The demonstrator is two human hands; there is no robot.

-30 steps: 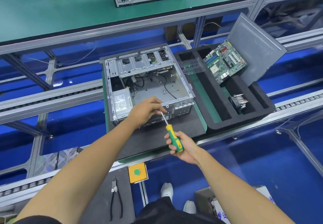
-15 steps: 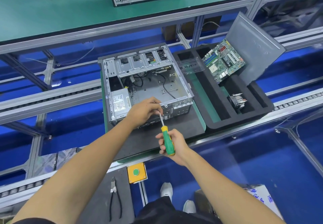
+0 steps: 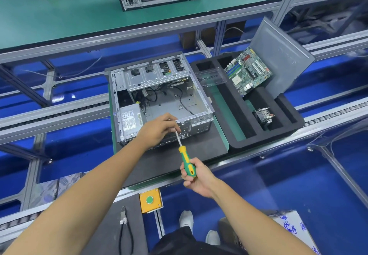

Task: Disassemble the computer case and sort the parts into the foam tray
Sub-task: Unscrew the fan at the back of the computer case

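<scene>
The open grey sheet-metal computer case [image 3: 159, 99] lies on its side on a dark mat [image 3: 179, 155] in the middle of the frame, its inside showing black cables and a silver power supply box [image 3: 129, 118] at its lower left corner. The left hand [image 3: 159, 129] rests on the case's near edge, fingers curled round the steel shaft of a green-and-yellow-handled screwdriver [image 3: 186, 162] close to its tip. The right hand [image 3: 197, 177], lower centre, grips the screwdriver's handle, the tool tilted with its tip toward the case's near wall.

Just right of the case sits the black foam tray [image 3: 235, 135] with long slots. A green motherboard [image 3: 248, 71] leans in its upper part against a tilted grey metal side panel [image 3: 278, 55]; a finned heatsink with fan [image 3: 263, 115] sits in a slot at centre right, and a clear plastic piece [image 3: 211, 75] lies across the tray's upper left.

At lower centre are a yellow box with a green button [image 3: 150, 200] and black-handled pliers [image 3: 124, 229].
</scene>
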